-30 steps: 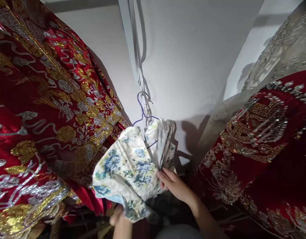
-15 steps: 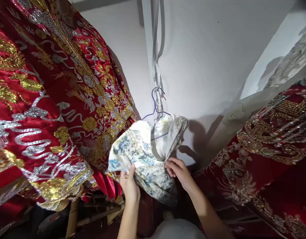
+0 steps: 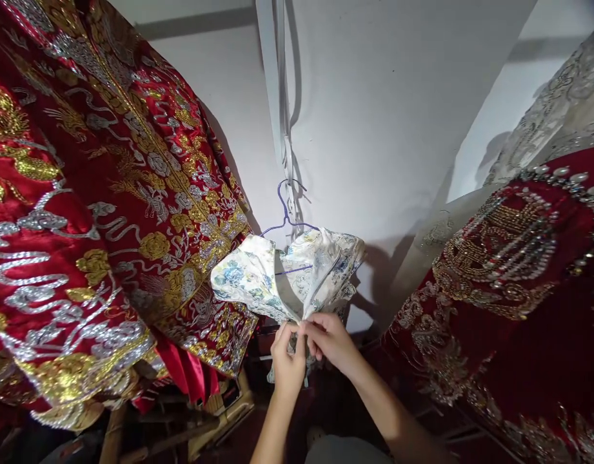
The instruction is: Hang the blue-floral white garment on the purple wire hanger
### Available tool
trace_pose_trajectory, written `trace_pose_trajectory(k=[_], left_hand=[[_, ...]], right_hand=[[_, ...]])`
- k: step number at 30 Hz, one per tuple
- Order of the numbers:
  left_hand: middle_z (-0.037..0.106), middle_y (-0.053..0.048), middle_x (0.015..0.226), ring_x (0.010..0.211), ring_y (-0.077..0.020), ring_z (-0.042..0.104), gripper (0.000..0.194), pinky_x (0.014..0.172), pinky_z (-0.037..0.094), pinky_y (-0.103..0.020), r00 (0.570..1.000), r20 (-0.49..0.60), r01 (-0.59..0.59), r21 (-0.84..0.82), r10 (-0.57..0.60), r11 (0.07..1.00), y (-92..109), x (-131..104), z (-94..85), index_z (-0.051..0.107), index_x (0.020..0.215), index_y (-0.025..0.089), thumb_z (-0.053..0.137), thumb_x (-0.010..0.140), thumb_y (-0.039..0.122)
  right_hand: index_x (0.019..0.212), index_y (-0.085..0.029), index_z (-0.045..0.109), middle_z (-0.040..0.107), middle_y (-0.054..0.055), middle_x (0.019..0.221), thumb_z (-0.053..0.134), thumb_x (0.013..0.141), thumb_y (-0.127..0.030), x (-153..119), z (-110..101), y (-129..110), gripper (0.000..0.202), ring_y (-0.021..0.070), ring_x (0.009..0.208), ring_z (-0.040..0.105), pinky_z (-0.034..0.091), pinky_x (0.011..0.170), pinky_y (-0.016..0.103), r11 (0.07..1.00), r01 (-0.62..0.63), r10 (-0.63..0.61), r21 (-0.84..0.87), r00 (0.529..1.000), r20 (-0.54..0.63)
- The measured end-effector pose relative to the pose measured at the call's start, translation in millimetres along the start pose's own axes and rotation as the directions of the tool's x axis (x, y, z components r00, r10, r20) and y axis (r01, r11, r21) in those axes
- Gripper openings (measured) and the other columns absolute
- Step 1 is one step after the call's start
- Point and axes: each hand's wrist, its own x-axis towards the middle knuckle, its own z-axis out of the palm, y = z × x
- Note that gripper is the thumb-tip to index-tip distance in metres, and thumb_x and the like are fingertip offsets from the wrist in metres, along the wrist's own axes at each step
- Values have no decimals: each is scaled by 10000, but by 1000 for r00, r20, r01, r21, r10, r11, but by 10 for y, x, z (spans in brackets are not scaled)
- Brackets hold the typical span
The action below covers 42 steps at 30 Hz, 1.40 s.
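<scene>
A white floral garment (image 3: 243, 274) with blue and green blossoms hangs on a purple wire hanger (image 3: 286, 222). Its front edges come together at the bottom of a V-shaped neckline. There, my left hand (image 3: 289, 361) pinches the fabric between thumb and fingers. Right beside it, my right hand (image 3: 329, 338) pinches the same spot, the two sets of fingertips touching. Whatever small fastening may be between the fingertips is hidden. The lower part of the garment falls behind my hands in shadow.
A red jacket (image 3: 166, 193) with gold and silver embroidery hangs close on the left. At the right is a dark red beaded garment (image 3: 509, 335), with white lace (image 3: 543, 122) above it. White straps (image 3: 282, 96) run down the wall to the hanger. A wooden frame (image 3: 224, 425) stands low at left.
My left hand has left the garment's left side and moved right to join my right hand at the front edges. My right hand has shifted slightly left. The neckline edges now meet.
</scene>
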Motion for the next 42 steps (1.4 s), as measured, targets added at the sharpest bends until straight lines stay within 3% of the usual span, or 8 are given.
trace_pose_trajectory(k=[6, 11, 15, 21, 26, 33, 37, 42], left_hand=[[554, -18, 749, 748, -170, 542, 247, 712, 419, -263, 993, 85, -83, 74, 77, 994, 21, 26, 2, 530, 731, 192, 490, 952, 295], [548, -11, 733, 732, -172, 537, 232, 703, 424, -275, 990, 121, -88, 180, 66, 980, -135, -11, -132, 515, 729, 196, 496, 943, 284], [613, -21, 786, 764, -178, 595, 130, 733, 476, -301, 990, 107, -104, 165, 87, 981, -1, 206, -296, 609, 832, 192, 571, 915, 285], [693, -68, 1030, 925, -183, 650, 405, 872, 517, -354, 914, -80, -389, 102, 397, 916, 872, 1049, -583, 540, 1365, 222, 528, 961, 251], [676, -56, 959, 901, -177, 625, 222, 840, 488, -318, 820, 167, -573, 241, 548, 783, 1255, 1550, -652, 661, 1068, 181, 466, 990, 252], [622, -65, 951, 863, -192, 593, 178, 767, 447, -297, 799, 435, -561, 291, 415, 775, 1158, 1555, -703, 576, 1014, 174, 417, 1004, 252], [632, -40, 915, 861, -170, 596, 132, 791, 448, -273, 825, 272, -555, 234, 495, 798, 1160, 1576, -797, 593, 971, 178, 482, 984, 250], [624, -28, 913, 843, -146, 586, 178, 765, 461, -257, 867, -294, -383, 125, 403, 915, 913, 1642, -1070, 613, 990, 160, 541, 953, 320]], right_hand=[[653, -166, 630, 501, -63, 418, 617, 793, -313, 348, -106, -778, 204, 67, 344, 390, 327, 391, 203, 940, 336, -324, 62, 935, -146], [696, -152, 669, 514, -53, 435, 619, 795, -332, 570, 12, -1276, 211, 75, 353, 407, 316, 375, 210, 924, 372, -355, 87, 921, -162], [738, -153, 670, 503, -61, 433, 616, 805, -350, 547, 70, -1273, 214, 73, 350, 400, 310, 374, 208, 921, 377, -367, 101, 924, -111], [701, -173, 628, 489, -67, 430, 596, 805, -344, 484, 65, -1194, 203, 73, 369, 392, 310, 395, 204, 913, 405, -399, 39, 910, -114], [664, -199, 569, 416, -77, 418, 580, 813, -374, 528, 51, -1172, 231, 80, 391, 363, 323, 426, 218, 884, 467, -465, -20, 874, -138], [678, -200, 548, 363, -73, 477, 577, 834, -429, 666, 98, -957, 278, 82, 436, 314, 274, 456, 231, 883, 467, -465, -48, 854, -235], [688, -201, 536, 338, -67, 520, 578, 858, -420, 653, 154, -900, 280, 87, 459, 287, 221, 456, 241, 881, 462, -472, -101, 855, -213], [602, -219, 411, 297, -60, 543, 550, 869, -376, 589, 174, -599, 340, 98, 492, 281, 235, 493, 254, 892, 401, -436, -207, 884, -166]])
